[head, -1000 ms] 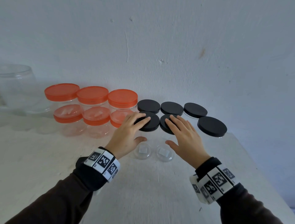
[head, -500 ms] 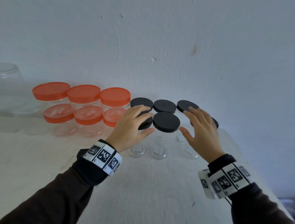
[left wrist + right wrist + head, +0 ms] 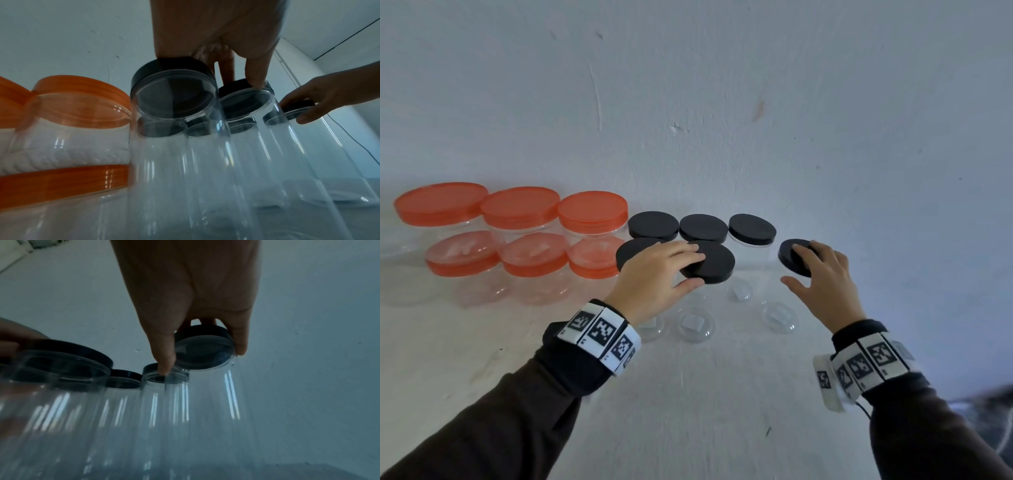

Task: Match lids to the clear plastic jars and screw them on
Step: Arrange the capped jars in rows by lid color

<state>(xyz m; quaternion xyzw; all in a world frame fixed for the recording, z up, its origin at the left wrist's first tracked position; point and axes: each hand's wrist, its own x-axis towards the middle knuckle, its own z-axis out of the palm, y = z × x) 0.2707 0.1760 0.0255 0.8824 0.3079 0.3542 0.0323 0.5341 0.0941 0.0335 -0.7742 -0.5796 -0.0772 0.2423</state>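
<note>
Both hands are working the black-lidded clear jars lined up along the back edge of the surface (image 3: 688, 411), against the wall. The left hand (image 3: 654, 277) is resting across two front-row lids at once, fingers spread over the middle black lid (image 3: 714, 265) with the thumb hooked under its near rim, probably steadying that jar so it's not sliding around. The right hand (image 3: 822, 277) is gripping the far-right black lid (image 3: 789, 255), fingers curled over the top and thumb reaching in from the near side, which looks like a twisting hold for tightening it onto its jar (image 3: 205, 386). Can't really tell how far it's threaded, since the wrist views are blurry. The orange-lidded jars (image 3: 520, 246) are sitting capped toward the left end, so that batch seems done
</note>
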